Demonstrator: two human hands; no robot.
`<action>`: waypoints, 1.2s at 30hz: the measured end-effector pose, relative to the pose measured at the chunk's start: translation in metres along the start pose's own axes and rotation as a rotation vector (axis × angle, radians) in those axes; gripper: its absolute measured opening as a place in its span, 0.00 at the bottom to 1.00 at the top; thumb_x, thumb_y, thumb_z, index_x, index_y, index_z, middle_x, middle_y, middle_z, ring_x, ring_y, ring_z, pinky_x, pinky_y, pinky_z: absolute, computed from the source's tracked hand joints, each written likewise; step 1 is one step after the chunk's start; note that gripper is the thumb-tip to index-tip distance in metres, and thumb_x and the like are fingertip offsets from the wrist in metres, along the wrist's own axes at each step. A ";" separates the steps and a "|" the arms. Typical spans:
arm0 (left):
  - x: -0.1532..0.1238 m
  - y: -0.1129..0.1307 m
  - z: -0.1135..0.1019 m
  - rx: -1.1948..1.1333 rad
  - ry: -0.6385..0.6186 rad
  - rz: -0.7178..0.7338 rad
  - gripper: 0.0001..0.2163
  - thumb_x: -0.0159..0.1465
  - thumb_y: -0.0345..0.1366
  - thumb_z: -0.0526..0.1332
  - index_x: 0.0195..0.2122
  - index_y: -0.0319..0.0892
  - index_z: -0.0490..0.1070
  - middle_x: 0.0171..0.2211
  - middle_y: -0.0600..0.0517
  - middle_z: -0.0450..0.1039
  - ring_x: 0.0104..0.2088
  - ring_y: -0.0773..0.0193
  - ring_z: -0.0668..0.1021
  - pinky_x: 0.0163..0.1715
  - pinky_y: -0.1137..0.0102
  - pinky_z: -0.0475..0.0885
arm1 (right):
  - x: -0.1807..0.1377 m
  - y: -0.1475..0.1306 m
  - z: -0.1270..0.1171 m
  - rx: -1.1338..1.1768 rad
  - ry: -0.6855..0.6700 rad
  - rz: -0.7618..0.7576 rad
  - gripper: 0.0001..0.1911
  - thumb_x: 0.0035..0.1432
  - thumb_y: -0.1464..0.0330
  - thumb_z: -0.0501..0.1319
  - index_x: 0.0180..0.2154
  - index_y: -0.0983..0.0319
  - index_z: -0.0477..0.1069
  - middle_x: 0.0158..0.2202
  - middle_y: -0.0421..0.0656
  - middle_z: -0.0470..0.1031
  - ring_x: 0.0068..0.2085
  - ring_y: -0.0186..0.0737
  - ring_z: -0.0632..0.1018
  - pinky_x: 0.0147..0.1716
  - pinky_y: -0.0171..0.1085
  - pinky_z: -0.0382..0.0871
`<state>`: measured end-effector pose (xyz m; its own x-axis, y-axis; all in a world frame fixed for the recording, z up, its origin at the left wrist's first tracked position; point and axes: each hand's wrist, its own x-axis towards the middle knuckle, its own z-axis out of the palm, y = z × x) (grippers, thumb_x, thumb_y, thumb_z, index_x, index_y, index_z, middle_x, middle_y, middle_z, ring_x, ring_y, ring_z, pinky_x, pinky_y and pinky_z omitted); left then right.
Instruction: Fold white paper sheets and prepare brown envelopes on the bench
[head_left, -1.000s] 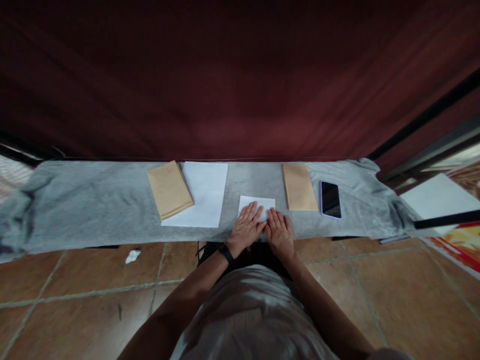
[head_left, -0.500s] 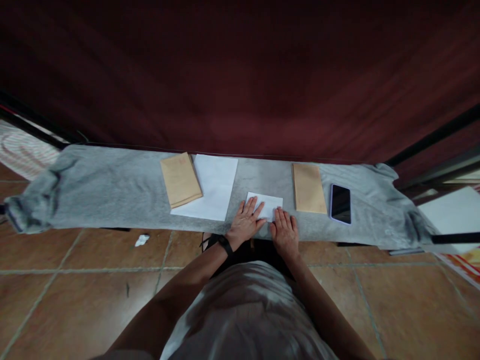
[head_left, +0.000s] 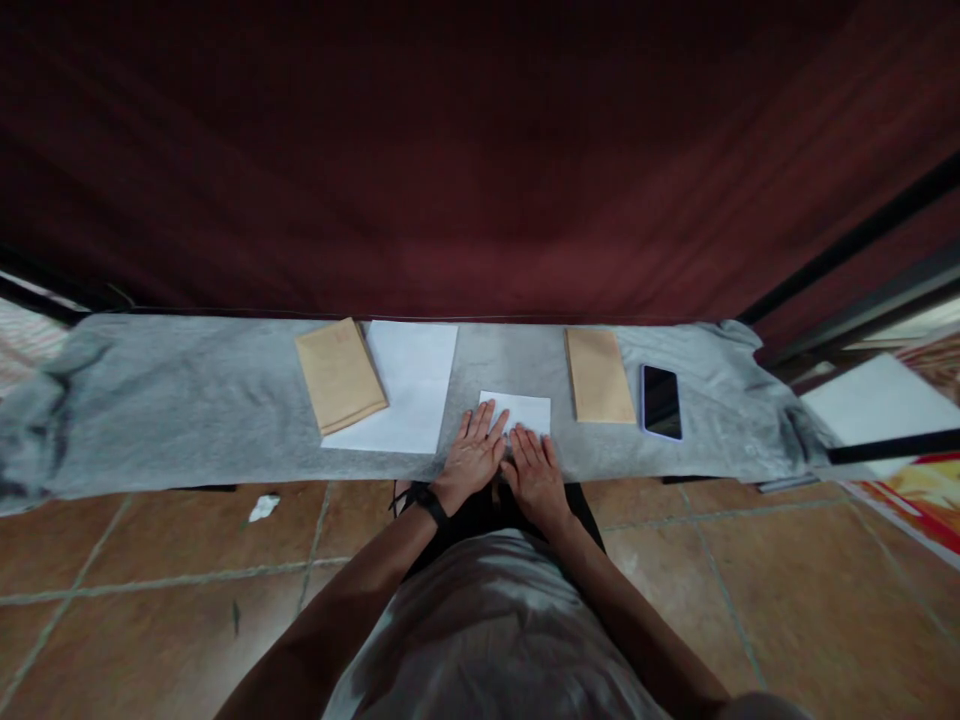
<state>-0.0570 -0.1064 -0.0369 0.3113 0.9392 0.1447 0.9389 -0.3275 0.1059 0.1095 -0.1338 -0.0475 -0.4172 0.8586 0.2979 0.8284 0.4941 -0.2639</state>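
A small folded sheet of white paper [head_left: 529, 408] lies flat on the grey cloth in front of me. My left hand [head_left: 474, 455] rests on its left part, fingers stretched out, a dark band on the wrist. Flat on the near right part of the paper is my right hand [head_left: 536, 475], its fingers extended. The two hands are side by side, thumbs close together, and they cover the paper's near edge. Left of them is a larger white sheet [head_left: 416, 385], partly under a stack of brown envelopes [head_left: 341, 375].
The grey cloth [head_left: 187, 400] covers a narrow bench. To the right lie more brown envelopes [head_left: 600, 375] and a phone [head_left: 661, 402] with a dark screen. A dark red curtain [head_left: 480, 200] hangs behind. A white scrap [head_left: 264, 507] is on the tiled floor.
My right hand has slid left along the folded paper, closer to my left hand. The view has shifted a little, so the things on the cloth appear further left.
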 end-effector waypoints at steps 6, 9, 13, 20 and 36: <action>-0.004 0.001 0.000 -0.015 0.024 -0.038 0.26 0.74 0.39 0.47 0.72 0.37 0.51 0.73 0.40 0.48 0.72 0.53 0.53 0.71 0.53 0.51 | -0.011 0.015 -0.008 -0.062 -0.029 0.052 0.29 0.74 0.61 0.48 0.70 0.67 0.53 0.70 0.53 0.58 0.69 0.52 0.62 0.69 0.57 0.48; -0.008 0.001 0.000 -0.022 0.040 -0.060 0.28 0.74 0.41 0.46 0.72 0.35 0.48 0.72 0.40 0.49 0.73 0.54 0.52 0.71 0.52 0.51 | -0.016 0.023 -0.012 -0.079 -0.039 0.084 0.30 0.74 0.60 0.48 0.71 0.66 0.52 0.70 0.53 0.57 0.69 0.53 0.62 0.68 0.57 0.50; -0.015 -0.002 -0.001 -0.018 0.048 -0.077 0.29 0.74 0.41 0.45 0.73 0.33 0.45 0.72 0.39 0.50 0.73 0.54 0.52 0.71 0.52 0.52 | -0.022 0.029 -0.013 -0.090 -0.028 0.128 0.30 0.74 0.60 0.47 0.71 0.66 0.51 0.70 0.54 0.58 0.68 0.53 0.63 0.67 0.57 0.51; -0.018 -0.005 -0.003 0.008 0.009 -0.095 0.28 0.74 0.41 0.46 0.72 0.32 0.48 0.72 0.39 0.50 0.73 0.53 0.52 0.71 0.52 0.50 | -0.018 0.027 -0.018 -0.069 -0.012 0.162 0.28 0.74 0.60 0.47 0.68 0.68 0.57 0.69 0.53 0.61 0.68 0.54 0.63 0.68 0.56 0.50; 0.026 0.017 0.010 -0.019 -0.050 0.010 0.27 0.71 0.33 0.44 0.71 0.33 0.51 0.72 0.42 0.50 0.73 0.56 0.51 0.71 0.54 0.50 | 0.043 0.031 0.000 -0.030 -0.058 0.111 0.26 0.74 0.62 0.48 0.68 0.63 0.59 0.68 0.51 0.62 0.69 0.48 0.62 0.68 0.53 0.51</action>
<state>-0.0312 -0.0869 -0.0413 0.3283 0.9396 0.0970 0.9328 -0.3387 0.1232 0.1170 -0.0818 -0.0429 -0.3426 0.9147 0.2142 0.8811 0.3920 -0.2645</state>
